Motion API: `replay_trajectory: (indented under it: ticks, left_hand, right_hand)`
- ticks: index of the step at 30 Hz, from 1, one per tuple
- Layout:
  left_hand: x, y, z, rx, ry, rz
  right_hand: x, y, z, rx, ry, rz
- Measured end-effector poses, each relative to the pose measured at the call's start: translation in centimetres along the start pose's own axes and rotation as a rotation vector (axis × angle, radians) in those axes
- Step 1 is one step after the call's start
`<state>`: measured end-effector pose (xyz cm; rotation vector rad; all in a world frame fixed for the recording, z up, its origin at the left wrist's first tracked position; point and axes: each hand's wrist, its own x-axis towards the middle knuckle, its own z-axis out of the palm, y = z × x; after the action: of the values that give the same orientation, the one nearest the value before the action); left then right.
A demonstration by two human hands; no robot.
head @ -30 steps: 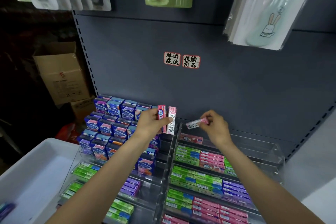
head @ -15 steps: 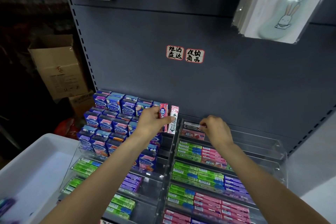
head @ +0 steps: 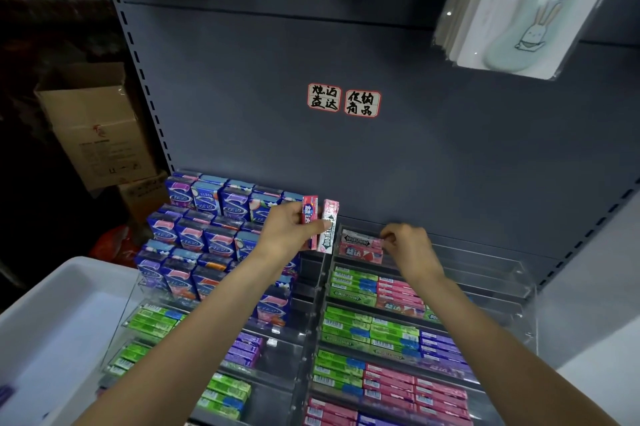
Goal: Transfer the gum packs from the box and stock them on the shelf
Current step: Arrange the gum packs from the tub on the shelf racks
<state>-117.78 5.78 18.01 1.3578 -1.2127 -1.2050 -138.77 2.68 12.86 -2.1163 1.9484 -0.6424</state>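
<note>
My left hand (head: pixel 291 231) grips two gum packs upright: a red-pink pack (head: pixel 309 214) and a white-pink Doublemint pack (head: pixel 329 226), just left of the clear tiered rack (head: pixel 491 264). My right hand (head: pixel 408 247) is at the rack's top tier, fingers curled, pinching the right end of a white-pink Doublemint pack (head: pixel 358 240). That pack lies flat on top of a red pack (head: pixel 360 253). The white box (head: pixel 52 328) stands at the lower left, with a purple pack (head: pixel 5 394) at its near edge.
Lower tiers of the rack hold rows of green, pink and purple packs (head: pixel 377 332). Blue-purple gum boxes (head: pixel 197 235) are stacked on the left rack. Hanging goods (head: pixel 526 6) jut out overhead. Cardboard cartons (head: pixel 93 128) stand at the far left.
My right hand carried the white-pink pack down from mid-air and laid it on the red pack in the top tier. My left hand stayed put with its two packs.
</note>
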Motion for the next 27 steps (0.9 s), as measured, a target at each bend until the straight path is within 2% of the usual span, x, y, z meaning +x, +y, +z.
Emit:
replay_trajectory:
  ticks: [3,8,11,13,17,20,25,27]
  left_hand:
    - [-0.1,0.1,0.3,-0.008,-0.02,0.0]
    - [-0.2,0.2,1.1,0.053,-0.07,0.044]
    - [-0.3,0.4,1.4,0.112,-0.109,0.073]
    - [-0.3,0.6,1.7,0.142,-0.15,0.085]
    - [-0.7,0.9,2.1,0.142,-0.227,0.095]
    - [-0.7,0.7,1.8,0.103,-0.178,0.066]
    - [-0.7,0.7,1.0,-0.03,-0.143,0.009]
    - [-0.8,0.8,0.9,-0.03,-0.147,0.003]
  right_hand:
    - [-0.3,-0.2,-0.7,0.048,0.04,-0.022]
    - [-0.9,-2.1,-2.7,0.293,0.068,-0.042]
    - [-1.3,-3.5,-3.9,0.623,-0.007,-0.047]
    - [-1.5,-4.2,-4.5,0.759,-0.091,-0.068]
    - [-1.6,-4.2,-4.8,0.839,-0.12,-0.09]
    - [-1.9,-3.7,-4.9,0.953,-0.118,-0.047]
    - [-1.7,-1.9,-4.4,0.984,0.01,0.092]
    - [-1.4,-1.2,-3.7,0.878,0.066,0.146]
